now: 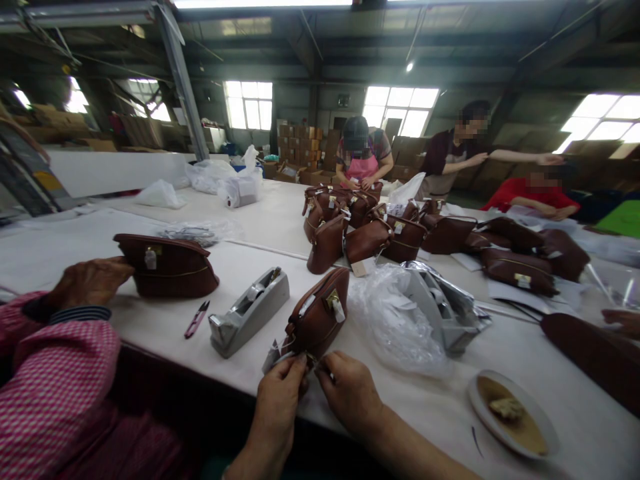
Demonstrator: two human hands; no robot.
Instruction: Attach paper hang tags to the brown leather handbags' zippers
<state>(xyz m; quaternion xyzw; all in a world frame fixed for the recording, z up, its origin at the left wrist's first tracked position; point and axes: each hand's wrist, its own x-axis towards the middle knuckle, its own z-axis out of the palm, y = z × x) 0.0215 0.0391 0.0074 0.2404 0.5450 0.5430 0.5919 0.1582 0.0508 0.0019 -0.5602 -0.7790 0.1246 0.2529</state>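
A brown leather pouch (320, 317) with a gold clasp and white tags stands at the table's front edge, its near end towards me. My left hand (280, 393) is closed in a pinch at that near end, beside a hanging white tag (271, 357). Close by on the right, my right hand (350, 390) is also pinched shut, its fingertips meeting the left's at the pouch end. The small piece between the right fingertips is too small to make out. A grey tape dispenser (250, 310) sits to the left of the pouch, and crumpled clear plastic (395, 320) to its right.
At left a co-worker's hand (93, 280) touches another brown pouch (167, 267). Pink thread snips (197, 319) lie nearby. Several brown pouches (367, 240) crowd the table beyond. A second tape dispenser (445, 307) and a bowl (513, 413) are at right. Other people stand or sit farther back.
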